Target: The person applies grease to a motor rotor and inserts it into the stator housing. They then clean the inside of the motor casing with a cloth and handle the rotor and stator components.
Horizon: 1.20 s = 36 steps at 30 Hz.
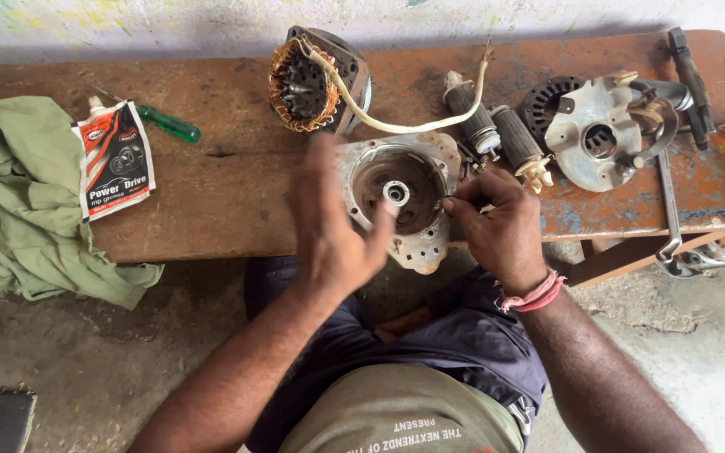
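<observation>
From the head view, your left hand (329, 231) hangs blurred just over the near edge of the wooden bench (211, 193), its fingers (322, 172) spread and loose, holding nothing; one fingertip lies at the rim of the round metal motor cover (404, 197). That cover lies open side up on the bench right in front of you, between your two hands, with a small bearing seat at its centre. Your right hand (497, 222) rests at the cover's right edge, fingers pressed together in a pinch on something too small to make out. A red thread band circles that wrist.

Behind the cover stands a copper-wound stator (304, 80) with a cream cable (413, 126) curving to the right. To the right lie two ribbed cylinders (497, 126), a flat metal end plate (593, 134) and a spanner (669, 201). At the left you have a grease pouch (115, 159), a green-handled screwdriver (165, 123) and a green cloth (18, 197) draped over the bench end.
</observation>
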### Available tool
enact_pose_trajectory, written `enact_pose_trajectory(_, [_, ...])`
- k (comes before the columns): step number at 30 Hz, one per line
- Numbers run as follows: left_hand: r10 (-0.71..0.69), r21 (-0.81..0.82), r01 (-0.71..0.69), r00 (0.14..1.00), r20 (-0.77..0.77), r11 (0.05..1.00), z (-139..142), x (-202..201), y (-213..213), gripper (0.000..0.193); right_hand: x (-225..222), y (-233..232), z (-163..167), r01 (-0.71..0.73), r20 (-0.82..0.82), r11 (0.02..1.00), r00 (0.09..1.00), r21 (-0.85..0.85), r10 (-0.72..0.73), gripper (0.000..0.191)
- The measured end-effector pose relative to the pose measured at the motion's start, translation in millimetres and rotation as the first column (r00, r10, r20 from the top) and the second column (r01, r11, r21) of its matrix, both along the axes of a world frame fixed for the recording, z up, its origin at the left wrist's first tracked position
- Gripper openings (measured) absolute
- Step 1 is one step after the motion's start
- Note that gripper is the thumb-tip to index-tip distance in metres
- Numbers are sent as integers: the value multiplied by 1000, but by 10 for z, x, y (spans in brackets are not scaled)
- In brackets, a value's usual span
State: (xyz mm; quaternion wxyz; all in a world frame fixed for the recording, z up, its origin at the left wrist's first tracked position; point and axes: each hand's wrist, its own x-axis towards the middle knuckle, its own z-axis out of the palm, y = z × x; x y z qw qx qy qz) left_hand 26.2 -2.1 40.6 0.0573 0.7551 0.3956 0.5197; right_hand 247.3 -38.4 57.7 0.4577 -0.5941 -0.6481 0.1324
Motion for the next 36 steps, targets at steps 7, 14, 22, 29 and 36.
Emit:
enact_pose_trajectory(7, [-240, -313, 69, 798, -553, 947, 313, 387, 114, 124, 102, 31, -87, 34, -11, 994, 999, -106, -36, 11])
enact_pose_trajectory(14, [-304, -393, 18, 665, -682, 920, 486, 433, 262, 143, 68, 12, -73, 46, 71, 997, 997, -59, -42, 19])
enact_pose_trajectory(22, [-292, -349, 52, 668, -685, 936, 390, 445, 284, 134, 55, 300, -90, 141, 129, 985, 980, 98, -153, 21])
enact_pose_trajectory(29, [-255, 210, 201, 928, 271, 957, 157, -172, 623, 22, -37, 134, -269, 80, 179, 963, 975, 259, -129, 19])
enact_pose_trajectory(36, [-228, -566, 308, 951, 210, 764, 300, -886, 1923, 99, -91, 147, -204, 109, 165, 950, 973, 293, -162, 18])
